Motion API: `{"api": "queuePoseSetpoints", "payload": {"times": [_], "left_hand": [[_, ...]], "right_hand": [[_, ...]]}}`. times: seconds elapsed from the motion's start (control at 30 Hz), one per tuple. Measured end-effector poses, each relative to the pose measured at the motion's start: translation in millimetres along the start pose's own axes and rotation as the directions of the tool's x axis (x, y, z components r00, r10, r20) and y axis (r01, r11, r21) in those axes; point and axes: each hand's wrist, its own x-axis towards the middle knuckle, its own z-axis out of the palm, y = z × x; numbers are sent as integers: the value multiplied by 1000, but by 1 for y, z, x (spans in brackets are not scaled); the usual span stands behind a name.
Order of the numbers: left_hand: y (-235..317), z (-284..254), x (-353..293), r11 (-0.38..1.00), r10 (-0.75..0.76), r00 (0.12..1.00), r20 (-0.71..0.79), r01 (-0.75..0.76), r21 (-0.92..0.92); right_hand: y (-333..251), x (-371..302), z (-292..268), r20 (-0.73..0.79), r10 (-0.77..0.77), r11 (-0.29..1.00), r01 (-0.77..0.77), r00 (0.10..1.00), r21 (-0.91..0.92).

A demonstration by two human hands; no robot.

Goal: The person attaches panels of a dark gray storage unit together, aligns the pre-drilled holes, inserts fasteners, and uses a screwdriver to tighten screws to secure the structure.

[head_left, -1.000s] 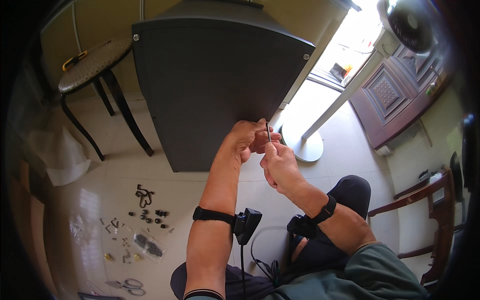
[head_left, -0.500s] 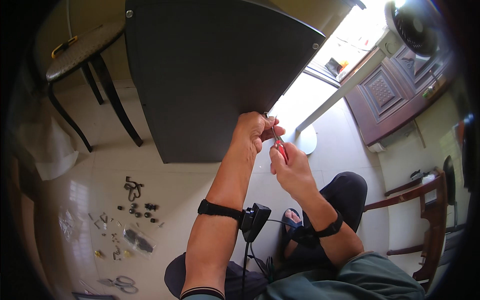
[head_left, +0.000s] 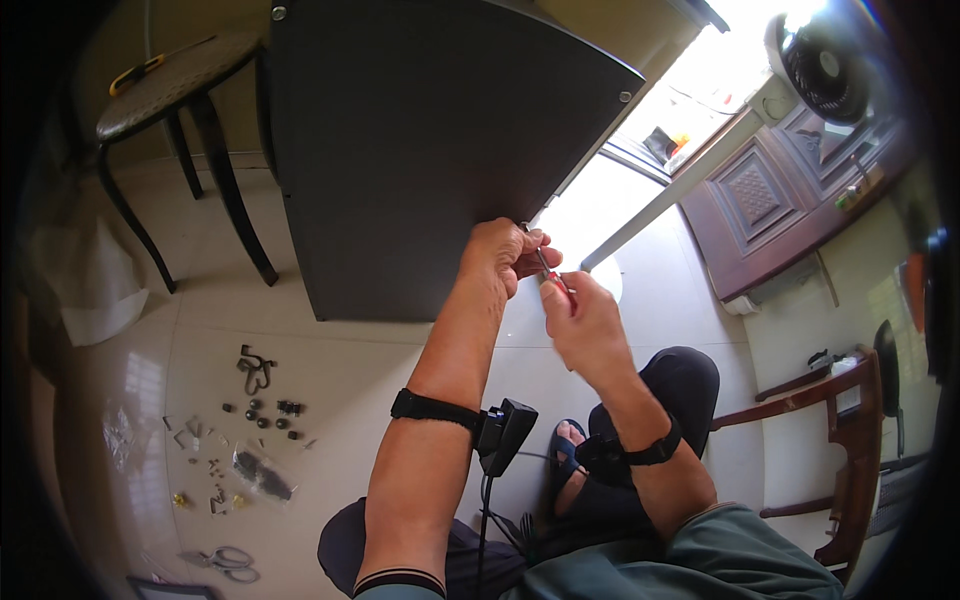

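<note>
A large dark grey panel-sided cabinet stands in front of me. At its right edge, low down, my left hand is closed, thumb and fingers pinched together by a small metal piece that I cannot make out clearly. My right hand is wrapped around the red handle of a screwdriver. Its shaft slants up and left to the left fingertips, and its tip is hidden there.
Scissors, a plastic bag of dark parts, black hooks and several small fittings lie on the floor at left. A stool stands far left, a fan pole beyond the cabinet, and a wooden chair at right.
My right hand has turned slightly, bringing the screwdriver's shaft closer to the left fingertips. My left hand keeps its pinch at the cabinet edge. The whole view has shifted a little.
</note>
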Motion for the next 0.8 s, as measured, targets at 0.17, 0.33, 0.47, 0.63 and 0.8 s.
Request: {"api": "queuePoseSetpoints", "payload": {"times": [0.17,0.33,0.47,0.63,0.8], "left_hand": [[1,-9,4,999,-44,990,130,41,30],[1,-5,3,998,-70,976,205,69,12],[1,-2,-2,993,-76,997,33,73,89],[0,-5,5,998,-17,996,88,12,61],[4,-15,8,998,-55,942,332,39,54]], "right_hand": [[7,1,0,253,49,757,-201,966,622],[30,10,8,474,-196,191,-441,858,877],[-3,-5,6,160,60,990,-80,985,118],[6,5,7,148,117,985,-134,982,109],[38,15,6,456,-245,402,-338,856,851]]}}
